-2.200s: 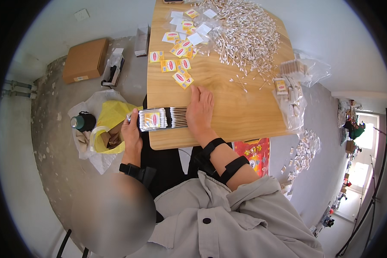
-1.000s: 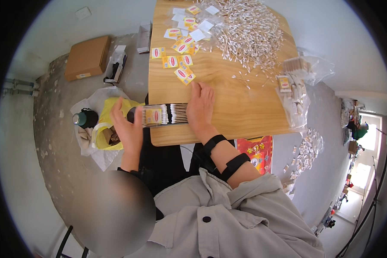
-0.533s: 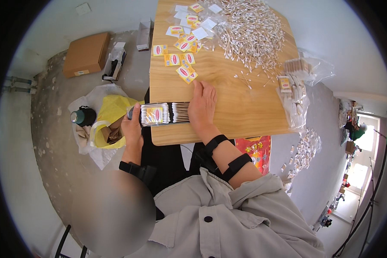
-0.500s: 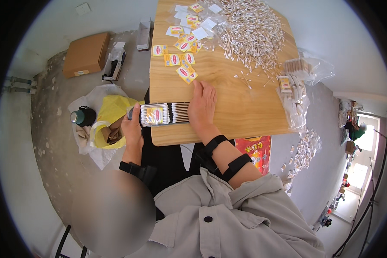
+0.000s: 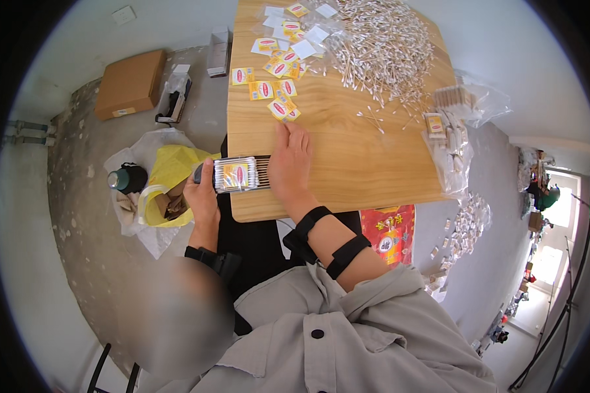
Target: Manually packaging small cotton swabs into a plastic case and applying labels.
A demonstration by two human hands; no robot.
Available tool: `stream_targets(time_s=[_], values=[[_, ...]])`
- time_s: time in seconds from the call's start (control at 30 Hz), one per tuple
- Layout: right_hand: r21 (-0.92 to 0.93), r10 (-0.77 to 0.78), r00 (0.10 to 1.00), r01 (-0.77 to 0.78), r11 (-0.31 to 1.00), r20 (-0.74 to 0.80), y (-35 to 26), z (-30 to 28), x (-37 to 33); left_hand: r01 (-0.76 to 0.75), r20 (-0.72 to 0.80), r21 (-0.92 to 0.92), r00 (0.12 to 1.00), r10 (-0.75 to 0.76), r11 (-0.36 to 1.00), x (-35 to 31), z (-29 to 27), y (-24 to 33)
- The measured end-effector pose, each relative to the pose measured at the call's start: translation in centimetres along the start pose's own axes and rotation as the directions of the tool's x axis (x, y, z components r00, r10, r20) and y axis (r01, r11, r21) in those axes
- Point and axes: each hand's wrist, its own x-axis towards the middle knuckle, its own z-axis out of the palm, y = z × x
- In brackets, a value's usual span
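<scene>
At the table's near left edge my left hand [image 5: 204, 200] is closed round the left end of a clear packet of cotton swabs [image 5: 246, 171] with a yellow card inside. A dark strip runs along the packet's edge. Right against the packet lies a row of loose cotton swabs [image 5: 263, 171], sticks side by side. My right hand [image 5: 291, 162] is closed over the right end of this row, its fingertips pointing away from me, just below the yellow cards [image 5: 284, 109]. The palm hides its thumb and the far ends of the sticks.
A large heap of loose cotton swabs [image 5: 383, 49] covers the far right of the wooden table [image 5: 347, 157]. Bagged swab packets [image 5: 453, 141] sit at its right edge. Left on the floor are a yellow bag [image 5: 174, 160], a dark bottle [image 5: 127, 177] and a cardboard box [image 5: 130, 84].
My right hand has slid left with the row of swabs, closing the gap to the packet. My left hand has stayed almost in place.
</scene>
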Motion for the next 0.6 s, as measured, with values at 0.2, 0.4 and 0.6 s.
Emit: stream_targets(time_s=[0.2, 0.4, 0.6], values=[[-0.008, 0.024, 1.000, -0.024, 1.000, 0.006, -1.5, 0.3, 0.3, -0.113, -0.048, 0.127, 0.992, 0.120, 0.985, -0.4, 0.7, 0.8], [0.202, 0.149, 0.988, -0.156, 0.967, 0.047, -1.9, -0.1, -0.2, -0.117, -0.067, 0.148, 0.989, 0.128, 0.982, -0.7, 1.1, 1.0], [0.654, 0.441, 0.888, -0.411, 0.635, 0.130, -1.1, -2.0, -2.4, -0.025, 0.025, 0.129, 0.999, 0.022, 0.991, -0.2, -0.9, 1.9]])
